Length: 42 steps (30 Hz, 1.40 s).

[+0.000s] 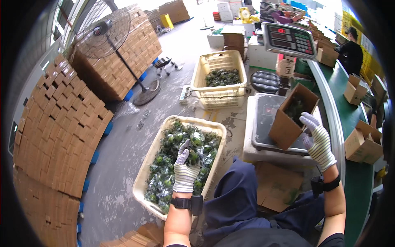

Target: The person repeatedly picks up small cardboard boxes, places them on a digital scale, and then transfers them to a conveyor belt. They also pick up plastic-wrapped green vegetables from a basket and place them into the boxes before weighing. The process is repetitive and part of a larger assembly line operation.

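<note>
My left hand point(186, 171), in a striped knit glove, is over a cream plastic crate point(140, 182) of green produce in clear plastic wrap. It grips one piece of wrapped green produce point(193, 158) against its palm. My right hand point(319, 143), gloved the same way, is beside the rim of a tall cardboard box point(285, 126), fingers apart. No item shows in it; whether its fingertips touch the rim I cannot tell. The box stands tilted on a platform scale point(267, 123), with dark green contents partly in shadow. The scale's display head point(290, 40) is lit.
A second cream crate point(219, 95) holds more produce. A black round stool point(265, 81) stands near the scale. On the right, a green conveyor point(355, 179) carries open boxes point(364, 142), with a co-worker point(351, 51) beyond. Stacked cartons point(58, 129) and a pedestal fan point(123, 61) are left.
</note>
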Available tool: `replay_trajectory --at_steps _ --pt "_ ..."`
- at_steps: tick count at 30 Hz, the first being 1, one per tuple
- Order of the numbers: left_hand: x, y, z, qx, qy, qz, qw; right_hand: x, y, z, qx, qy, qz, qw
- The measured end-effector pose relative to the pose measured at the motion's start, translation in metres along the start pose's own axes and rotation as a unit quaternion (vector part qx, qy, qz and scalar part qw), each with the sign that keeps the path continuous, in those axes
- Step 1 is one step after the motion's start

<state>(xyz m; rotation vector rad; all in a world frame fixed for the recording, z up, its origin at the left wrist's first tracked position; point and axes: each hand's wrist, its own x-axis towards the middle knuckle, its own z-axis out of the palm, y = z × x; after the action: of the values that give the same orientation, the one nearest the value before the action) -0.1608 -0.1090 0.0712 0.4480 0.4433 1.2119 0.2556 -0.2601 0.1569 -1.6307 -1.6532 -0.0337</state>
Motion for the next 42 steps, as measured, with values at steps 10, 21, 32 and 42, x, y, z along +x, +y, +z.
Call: replay_trajectory --at_steps 10,21,32,42 --pt "0.038 -0.034 0.068 -0.194 0.025 0.044 0.98 -0.007 -0.001 -0.011 0.001 0.004 0.002 1.0" --pt "0.024 -0.016 -0.12 -0.222 0.346 0.044 0.911 -0.002 -0.008 -0.006 0.031 0.026 0.0 0.999" --pt "0.039 -0.117 0.23 0.405 -0.242 0.362 0.804 -0.01 0.012 -0.001 -0.02 0.038 -0.042 0.998" --pt "0.064 -0.174 0.26 0.801 -0.346 0.271 0.406 -0.036 0.049 -0.01 0.171 0.204 0.045 0.963"
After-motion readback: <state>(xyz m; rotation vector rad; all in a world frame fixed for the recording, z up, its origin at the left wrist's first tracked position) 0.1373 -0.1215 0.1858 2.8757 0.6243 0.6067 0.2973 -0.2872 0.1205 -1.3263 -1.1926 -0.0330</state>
